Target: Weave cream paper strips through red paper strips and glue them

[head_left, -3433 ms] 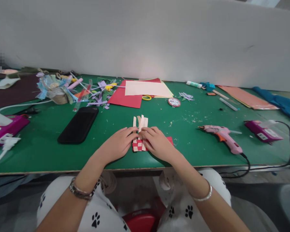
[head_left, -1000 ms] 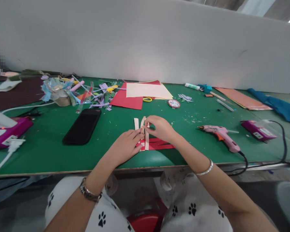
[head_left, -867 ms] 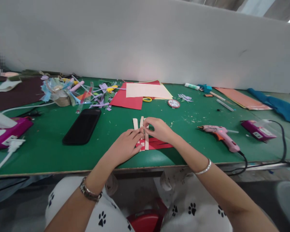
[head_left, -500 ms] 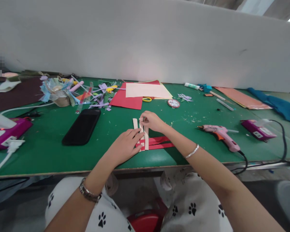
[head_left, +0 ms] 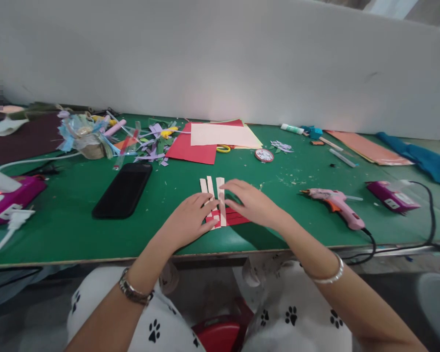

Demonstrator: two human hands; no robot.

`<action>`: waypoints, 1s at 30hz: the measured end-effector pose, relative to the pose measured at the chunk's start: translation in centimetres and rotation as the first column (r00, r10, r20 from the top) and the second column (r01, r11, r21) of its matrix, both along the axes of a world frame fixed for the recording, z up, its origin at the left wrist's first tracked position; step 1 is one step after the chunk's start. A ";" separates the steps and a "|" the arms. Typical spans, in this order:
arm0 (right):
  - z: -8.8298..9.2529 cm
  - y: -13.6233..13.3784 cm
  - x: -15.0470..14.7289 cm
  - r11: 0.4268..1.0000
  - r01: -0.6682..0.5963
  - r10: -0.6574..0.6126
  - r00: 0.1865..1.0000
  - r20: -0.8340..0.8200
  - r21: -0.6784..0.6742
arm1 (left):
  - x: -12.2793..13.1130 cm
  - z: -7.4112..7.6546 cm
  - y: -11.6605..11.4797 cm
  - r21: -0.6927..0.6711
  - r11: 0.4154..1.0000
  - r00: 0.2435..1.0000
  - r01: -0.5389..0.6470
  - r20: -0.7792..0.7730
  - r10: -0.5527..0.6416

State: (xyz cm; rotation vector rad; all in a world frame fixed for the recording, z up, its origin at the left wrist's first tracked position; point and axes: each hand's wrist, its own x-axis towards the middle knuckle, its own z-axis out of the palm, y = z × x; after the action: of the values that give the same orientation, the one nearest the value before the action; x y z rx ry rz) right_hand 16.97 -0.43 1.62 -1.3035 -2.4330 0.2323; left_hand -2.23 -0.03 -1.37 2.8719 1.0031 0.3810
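Note:
Several pale paper strips [head_left: 223,215] stand upright across red paper strips [head_left: 238,218] on the green table, woven together at the lower left. My left hand [head_left: 188,217] lies over the left side of the weave, fingers spread and pressing the strips against the table. Just right of the pale strips is my right hand [head_left: 254,203], its thumb and fingers apart and the fingertips at the rightmost pale strip. Part of the red strips is hidden under my right hand.
A black phone [head_left: 123,190] lies left, near a purple power strip [head_left: 12,198]. Behind are red paper [head_left: 194,151], yellow-handled scissors [head_left: 223,148] and a round white item [head_left: 264,155]. A pink glue gun [head_left: 337,203] with a cord rests right, beside a purple socket box [head_left: 390,196].
My right hand has opened from its pinch at a pale strip's top and moved right and nearer, over the red strips. The left hand stays on the weave.

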 end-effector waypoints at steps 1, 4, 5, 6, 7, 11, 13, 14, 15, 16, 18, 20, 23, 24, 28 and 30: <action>-0.3 -1.0 0.2 1.000 0.019 -0.018 1.000 0.022 -0.017 | 0.0 0.1 0.0 0.002 1.000 1.000 -0.006 0.002 0.006; -1.5 -3.3 0.6 0.996 0.068 -0.065 0.997 0.047 -0.052 | 0.0 0.1 -0.1 0.000 1.000 1.000 -0.023 0.007 0.023; -1.9 -3.7 0.6 0.994 0.095 -0.091 0.994 0.058 -0.055 | 0.0 0.2 -0.1 -0.002 1.000 1.000 -0.026 0.007 0.026; -2.2 -4.0 0.6 0.991 0.117 -0.114 0.991 0.064 -0.057 | 0.0 0.2 -0.2 -0.003 1.000 0.999 -0.031 0.008 0.031; -2.4 -4.2 0.6 0.990 0.133 -0.129 0.989 0.070 -0.056 | 0.0 0.2 -0.2 0.000 0.999 0.999 -0.038 0.008 0.038; -2.7 -4.4 0.4 0.990 0.136 -0.132 0.987 0.088 -0.046 | 0.0 0.3 -0.2 0.015 0.997 0.997 -0.072 0.009 0.072; -2.8 -4.5 0.3 0.990 0.140 -0.137 0.986 0.091 -0.034 | 0.0 0.3 -0.3 0.000 0.996 0.996 -0.088 0.002 0.088; -2.9 -4.6 0.4 0.989 0.143 -0.139 0.986 0.093 -0.029 | 0.0 0.2 -0.4 -0.007 0.995 0.995 -0.098 -0.007 0.098; -3.0 -4.7 0.4 0.989 0.145 -0.142 0.985 0.098 -0.025 | -0.1 0.2 -0.4 -0.008 0.994 0.994 -0.108 -0.018 0.108; -3.0 -4.9 0.4 0.989 0.147 -0.143 0.984 0.106 -0.025 | -0.1 0.1 -0.5 -0.004 0.993 0.992 -0.119 -0.032 0.119; -3.1 -5.1 0.4 0.989 0.147 -0.142 0.982 0.124 -0.031 | -0.1 -0.1 -0.7 0.014 0.991 0.989 -0.130 -0.062 0.131; -2.9 -5.1 0.3 0.988 0.150 -0.145 0.981 0.126 -0.035 | -0.1 -0.2 -0.9 0.017 0.992 0.987 -0.127 -0.096 0.128; -2.4 -4.8 0.0 0.985 0.166 -0.160 0.980 0.115 -0.047 | 0.0 -0.3 -0.9 -0.025 0.990 0.979 -0.137 -0.156 0.132; -2.2 -4.6 -0.2 0.984 0.172 -0.165 0.979 0.118 -0.054 | 0.0 -0.3 -0.9 -0.044 0.988 0.974 -0.147 -0.179 0.137; -1.7 -3.8 -0.8 0.978 0.197 -0.188 0.974 0.125 -0.070 | 0.1 -0.3 -0.7 -0.092 0.982 0.959 -0.163 -0.247 0.136; -1.8 -3.7 -1.0 0.974 0.218 -0.210 0.971 0.115 -0.061 | 0.0 -0.3 -0.6 -0.092 0.983 0.961 -0.161 -0.243 0.134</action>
State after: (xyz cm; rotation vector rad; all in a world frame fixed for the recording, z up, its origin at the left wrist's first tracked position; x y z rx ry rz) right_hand 15.99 -4.09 -0.18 -1.6376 -2.3652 0.1989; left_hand -2.21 -0.66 -1.68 2.7966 1.2382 -0.0113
